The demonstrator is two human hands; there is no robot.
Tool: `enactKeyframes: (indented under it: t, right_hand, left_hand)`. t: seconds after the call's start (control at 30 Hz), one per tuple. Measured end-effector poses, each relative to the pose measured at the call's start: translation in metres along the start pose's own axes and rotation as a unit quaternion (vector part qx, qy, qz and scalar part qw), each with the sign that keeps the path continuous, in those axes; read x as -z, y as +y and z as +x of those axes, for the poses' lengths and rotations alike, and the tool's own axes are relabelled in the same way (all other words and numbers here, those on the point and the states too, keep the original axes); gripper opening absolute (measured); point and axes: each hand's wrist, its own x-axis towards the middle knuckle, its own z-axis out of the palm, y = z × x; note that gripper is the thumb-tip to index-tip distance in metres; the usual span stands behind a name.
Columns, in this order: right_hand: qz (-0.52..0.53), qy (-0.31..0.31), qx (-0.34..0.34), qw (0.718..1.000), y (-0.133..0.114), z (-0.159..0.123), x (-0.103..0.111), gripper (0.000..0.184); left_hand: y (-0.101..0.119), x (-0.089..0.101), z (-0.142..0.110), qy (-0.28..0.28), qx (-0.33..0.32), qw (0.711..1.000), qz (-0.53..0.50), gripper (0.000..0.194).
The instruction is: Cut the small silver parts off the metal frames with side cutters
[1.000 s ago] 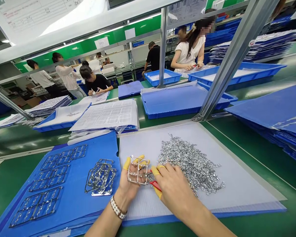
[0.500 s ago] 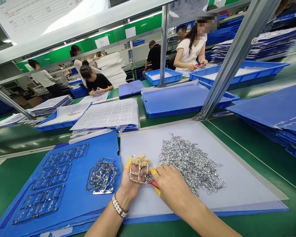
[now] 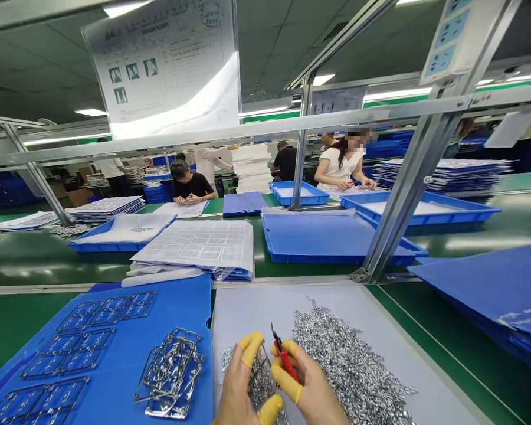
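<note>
My left hand (image 3: 239, 383), with yellow finger cots, grips a small wire-like metal frame (image 3: 261, 378) low in the view. Its lower part is cut off by the picture's edge. My right hand (image 3: 312, 386), also in yellow cots, holds red-handled side cutters (image 3: 285, 358) upright just beside that frame. To the right lies a loose pile of small silver metal pieces (image 3: 349, 369) on a white plastic sheet (image 3: 243, 310). A tangled heap of metal frames (image 3: 170, 372) and flat metal lattices (image 3: 84, 321) rest on a blue mat (image 3: 190, 307) to my left.
Past the sheet, a stack of white patterned sheets (image 3: 194, 248) and blue trays (image 3: 327, 239) stand on a green bench, with a grey metal upright (image 3: 407, 189) at the right. Co-workers (image 3: 340, 165) sit working beyond.
The view has tilted upward, so my hands sit lower in the picture. The cutters have swung from lying low to pointing up, and the metal frame now looks tilted and is partly hidden.
</note>
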Motion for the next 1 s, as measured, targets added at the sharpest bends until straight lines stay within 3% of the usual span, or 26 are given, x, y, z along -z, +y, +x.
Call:
enactKeyframes:
  t: [0.13, 0.27, 0.37, 0.43, 0.5, 0.57, 0.63, 0.7, 0.83, 1.0]
  right_hand:
    - [-0.032, -0.015, 0.029, 0.999, -0.002, 0.002, -0.002, 0.029]
    - [-0.157, 0.02, 0.08, 0.984, -0.01, 0.0, -0.002, 0.019]
    - [-0.253, 0.086, 0.143, 0.953, -0.009, -0.005, -0.004, 0.024]
    - [-0.315, 0.133, 0.232, 0.911, -0.002, -0.009, -0.008, 0.031]
    - [-0.374, 0.158, 0.327, 0.853, 0.007, -0.013, -0.017, 0.034]
    - [-0.421, 0.159, 0.399, 0.799, 0.017, -0.015, -0.03, 0.034]
    - [-0.459, 0.154, 0.442, 0.755, 0.024, -0.018, -0.044, 0.034]
    - [-0.493, 0.146, 0.461, 0.723, 0.028, -0.021, -0.055, 0.037]
    - [-0.526, 0.128, 0.457, 0.706, 0.026, -0.026, -0.058, 0.04]
    - [-0.51, 0.093, 0.413, 0.749, 0.014, -0.027, -0.035, 0.038]
  left_hand:
    - [0.003, 0.0, 0.002, -0.001, -0.075, 0.992, 0.099, 0.07]
    - [0.008, 0.004, 0.004, 0.052, -0.097, 0.984, 0.139, 0.072]
    - [0.012, 0.009, 0.005, 0.077, -0.039, 0.994, 0.064, 0.077]
    - [0.016, 0.011, 0.008, 0.069, 0.052, 0.992, -0.087, 0.076]
    - [0.019, 0.013, 0.014, 0.055, 0.182, 0.939, -0.288, 0.07]
    - [0.02, 0.015, 0.022, 0.052, 0.296, 0.833, -0.465, 0.067]
    - [0.02, 0.017, 0.03, 0.062, 0.359, 0.734, -0.573, 0.066]
    - [0.018, 0.02, 0.034, 0.068, 0.382, 0.673, -0.629, 0.063]
    - [0.015, 0.023, 0.036, 0.046, 0.396, 0.623, -0.672, 0.047]
    - [0.011, 0.025, 0.036, 0.052, 0.394, 0.626, -0.671, 0.037]
